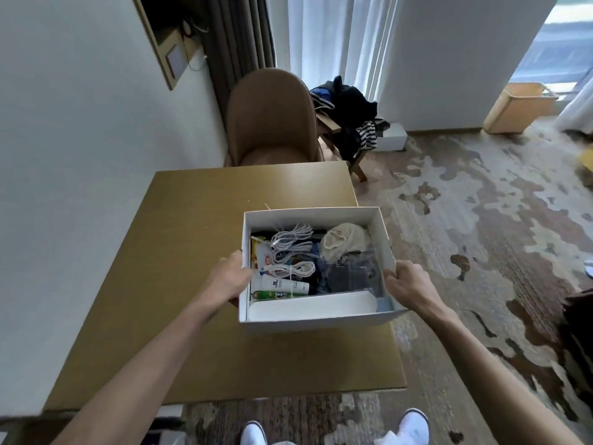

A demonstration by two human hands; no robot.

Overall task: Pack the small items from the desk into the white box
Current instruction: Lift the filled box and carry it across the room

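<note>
The white box [308,321] is lifted over the right edge of the wooden desk [179,258]. My left hand [229,279] grips its left wall and my right hand [406,284] grips its right wall. Inside lie coiled white cables [290,244], a white tube [284,285], a green tube [276,295], a beige cloth bundle [343,244], a clear plastic bag over dark items [353,274] and a white flat piece [311,306] along the near wall.
A brown chair [272,120] stands behind the desk. A wooden stool piled with dark clothes [349,120] is to its right. A wooden bin [519,107] sits by the window. Patterned carpet lies to the right, and a white wall on the left.
</note>
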